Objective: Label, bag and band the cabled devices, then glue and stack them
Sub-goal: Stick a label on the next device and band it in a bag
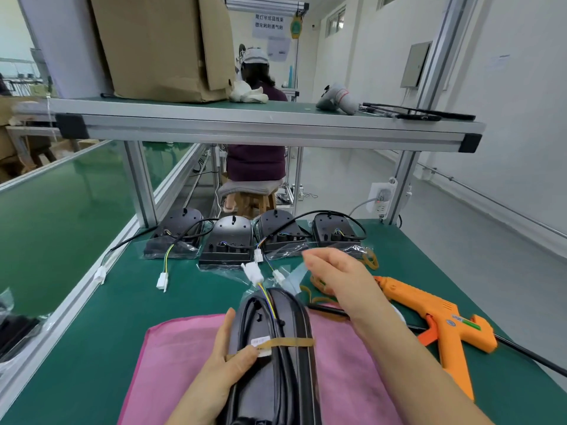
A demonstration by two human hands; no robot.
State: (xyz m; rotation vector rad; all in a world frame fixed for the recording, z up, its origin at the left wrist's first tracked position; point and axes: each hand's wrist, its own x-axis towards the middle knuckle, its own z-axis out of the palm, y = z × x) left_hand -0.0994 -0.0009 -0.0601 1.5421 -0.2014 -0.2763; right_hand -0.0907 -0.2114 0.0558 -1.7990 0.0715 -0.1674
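Left hand (233, 354) grips device (276, 378) inside clear bag (291, 279), rubber band (291, 342) round both, over pink cloth (178, 357); right hand (334, 277) loose-fingered, empty, above bag mouth.

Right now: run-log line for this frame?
step: banding | left hand grips bagged black cabled device on pink cloth, tan rubber band around it | right hand raised, grip unclear | orange glue gun untouched

Bright even indoor light, soft shadows (edges bowed, slight blur).
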